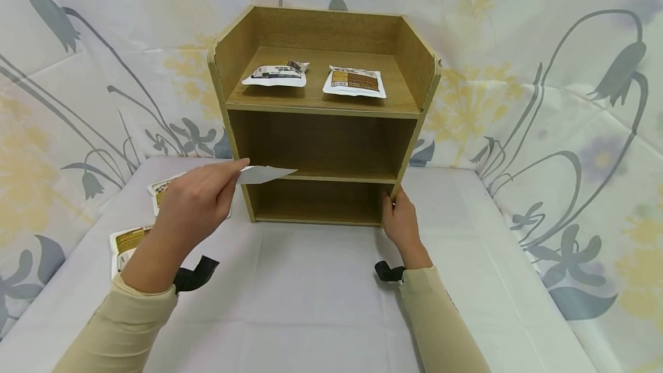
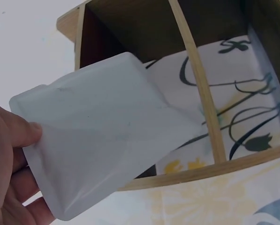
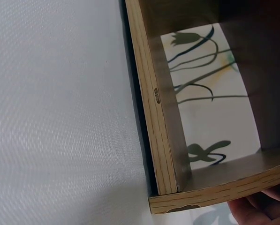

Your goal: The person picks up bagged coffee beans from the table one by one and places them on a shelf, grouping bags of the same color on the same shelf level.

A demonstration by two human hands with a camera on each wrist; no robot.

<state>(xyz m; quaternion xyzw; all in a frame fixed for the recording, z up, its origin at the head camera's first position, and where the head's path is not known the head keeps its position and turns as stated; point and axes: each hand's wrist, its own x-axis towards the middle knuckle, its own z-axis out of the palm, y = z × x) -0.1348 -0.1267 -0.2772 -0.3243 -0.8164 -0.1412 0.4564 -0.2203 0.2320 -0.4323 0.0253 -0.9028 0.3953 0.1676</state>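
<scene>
A wooden shelf unit (image 1: 321, 111) with three levels stands on the white table; in the left wrist view the shelf (image 2: 196, 84) shows its open back. Two flat packets, one white and dark (image 1: 276, 74) and one brown-labelled (image 1: 355, 82), lie on its top level. My left hand (image 1: 233, 174) pinches a plain white pouch (image 1: 265, 174) by one end, level with the front edge of the middle board; the pouch (image 2: 107, 140) fills the left wrist view, thumb (image 2: 18, 131) on top. My right hand (image 1: 393, 203) grips the shelf's lower right side panel (image 3: 163, 140), its fingers (image 3: 257, 206) at the panel's edge.
Two more labelled packets (image 1: 162, 190) (image 1: 124, 242) lie on the table (image 1: 321, 292) at the left, partly hidden by my left arm. A flower-print cloth (image 1: 570, 102) hangs behind and to both sides. The two lower shelf levels hold nothing I can see.
</scene>
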